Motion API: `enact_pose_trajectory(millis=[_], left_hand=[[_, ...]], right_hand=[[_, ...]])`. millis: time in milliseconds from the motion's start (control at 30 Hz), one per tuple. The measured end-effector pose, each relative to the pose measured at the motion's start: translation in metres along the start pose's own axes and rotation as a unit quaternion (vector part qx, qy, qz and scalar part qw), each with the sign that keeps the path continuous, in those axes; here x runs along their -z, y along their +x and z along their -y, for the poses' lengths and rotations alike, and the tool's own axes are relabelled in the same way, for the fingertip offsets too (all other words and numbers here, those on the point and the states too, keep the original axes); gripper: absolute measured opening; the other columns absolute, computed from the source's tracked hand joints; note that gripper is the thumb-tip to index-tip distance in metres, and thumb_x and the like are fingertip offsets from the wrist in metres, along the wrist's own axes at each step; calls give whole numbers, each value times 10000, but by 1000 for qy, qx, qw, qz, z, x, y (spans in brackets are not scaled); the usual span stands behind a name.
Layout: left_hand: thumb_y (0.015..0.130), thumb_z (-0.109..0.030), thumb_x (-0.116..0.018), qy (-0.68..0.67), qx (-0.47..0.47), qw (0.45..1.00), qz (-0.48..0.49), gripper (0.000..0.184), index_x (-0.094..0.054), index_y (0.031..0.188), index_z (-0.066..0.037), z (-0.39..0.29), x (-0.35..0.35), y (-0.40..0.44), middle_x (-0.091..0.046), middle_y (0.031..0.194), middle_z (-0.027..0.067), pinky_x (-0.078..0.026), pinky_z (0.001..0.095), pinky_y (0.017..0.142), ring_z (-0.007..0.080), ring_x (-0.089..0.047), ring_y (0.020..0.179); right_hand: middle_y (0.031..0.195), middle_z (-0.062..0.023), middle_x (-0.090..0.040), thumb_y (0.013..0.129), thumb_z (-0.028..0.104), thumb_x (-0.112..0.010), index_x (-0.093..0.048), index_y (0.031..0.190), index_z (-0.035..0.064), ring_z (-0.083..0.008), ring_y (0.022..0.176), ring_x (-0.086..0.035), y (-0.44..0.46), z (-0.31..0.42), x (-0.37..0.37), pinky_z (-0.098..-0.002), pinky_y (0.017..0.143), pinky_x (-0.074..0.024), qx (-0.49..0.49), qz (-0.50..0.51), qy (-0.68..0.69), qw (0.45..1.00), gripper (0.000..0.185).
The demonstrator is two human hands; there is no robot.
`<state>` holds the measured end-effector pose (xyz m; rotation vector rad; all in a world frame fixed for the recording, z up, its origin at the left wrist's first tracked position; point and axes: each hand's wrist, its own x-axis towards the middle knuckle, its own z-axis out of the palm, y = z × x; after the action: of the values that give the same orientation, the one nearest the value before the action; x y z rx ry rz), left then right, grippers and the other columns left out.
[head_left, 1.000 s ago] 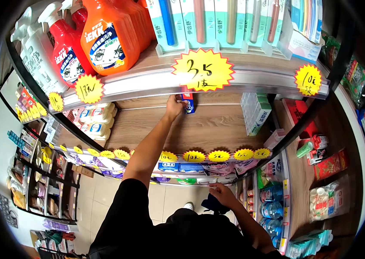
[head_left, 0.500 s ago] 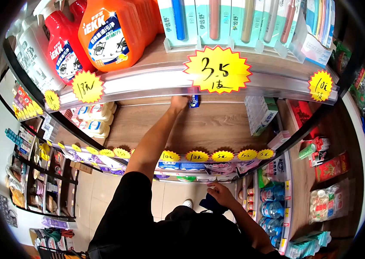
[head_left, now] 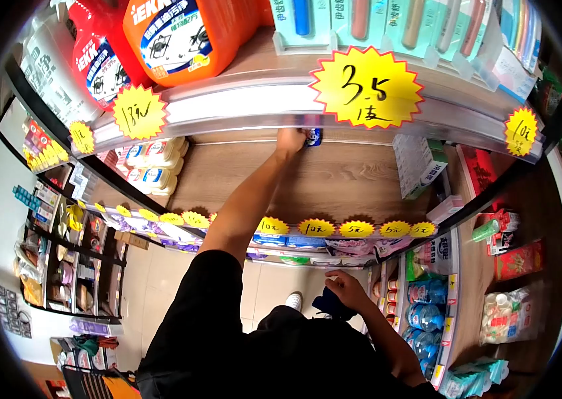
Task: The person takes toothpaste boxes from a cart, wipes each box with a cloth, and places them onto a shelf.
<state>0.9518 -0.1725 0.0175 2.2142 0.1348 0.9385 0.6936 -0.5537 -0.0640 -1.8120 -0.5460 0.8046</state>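
My left hand (head_left: 291, 139) reaches deep into the middle shelf, at its back edge. Its fingers are closed at the left side of a small blue packet (head_left: 314, 137) with white print; the fingertips are partly hidden. Lower down, near my body, my right hand (head_left: 348, 292) is curled around a dark blue, cloth-like thing (head_left: 331, 304) that hangs below the fingers.
White bottles (head_left: 154, 166) stand left on the wooden shelf (head_left: 340, 179), and a white-green box (head_left: 417, 166) on the right. Above, a shelf edge with a yellow price tag (head_left: 367, 88) overhangs my arm. Blue-capped bottles (head_left: 427, 318) line the lower right shelf.
The view has shifted, so the shelves sit slightly further right and the upper one higher. My left hand stays at the blue packet, and my right hand still has the dark thing.
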Motion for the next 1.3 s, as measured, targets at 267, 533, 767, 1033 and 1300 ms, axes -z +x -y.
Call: enact_pose_trajectory(millis=[267, 533, 767, 1033, 1300], left_hand=[[811, -164, -779, 81, -13, 995, -52, 390, -620, 1124, 7, 4, 0, -8, -681, 972, 213, -516, 505, 778, 437, -652, 901], [863, -201, -783, -54, 116, 985, -117, 482, -521, 1218, -8, -72, 33, -68, -677, 984, 182, -532, 377, 784, 266, -660, 885], [975, -132, -651, -143, 191, 971, -29, 304, -599, 1260, -39, -163, 123, -249, -595, 774, 14, -452, 243, 606, 63, -525, 666], [950, -162, -644, -9, 361, 926, 107, 529, -492, 1454, -110, -184, 172, -381, -559, 660, 106, -466, 348, 593, 194, -561, 580], [985, -198, -621, -140, 410, 899, 72, 495, -508, 1456, -95, -177, 197, -448, -567, 683, 30, -453, 289, 600, 101, -526, 614]], right_hand=[[767, -36, -618, 968, 222, -663, -626, 1206, 58, -104, 697, -560, 9, -6, -12, -276, 650, -453, 22, 25, 36, 999, 291], [716, 3, -590, 982, 236, -650, -652, 1149, 23, -54, 627, -484, 19, 0, -10, -249, 573, -386, 16, 15, 42, 999, 271], [778, 33, -572, 979, 170, -647, -649, 1113, 8, -41, 676, -487, 19, 18, -15, -229, 594, -396, 31, 9, 116, 993, 210], [695, -90, -612, 923, 150, -675, -284, 1561, 73, -198, 594, -592, 17, 58, -26, -344, 610, -492, 180, -74, -28, 981, 752], [785, -136, -693, 933, 283, -647, -276, 1563, 75, -289, 701, -678, 37, 88, -54, -414, 665, -512, 103, -74, -123, 984, 760]])
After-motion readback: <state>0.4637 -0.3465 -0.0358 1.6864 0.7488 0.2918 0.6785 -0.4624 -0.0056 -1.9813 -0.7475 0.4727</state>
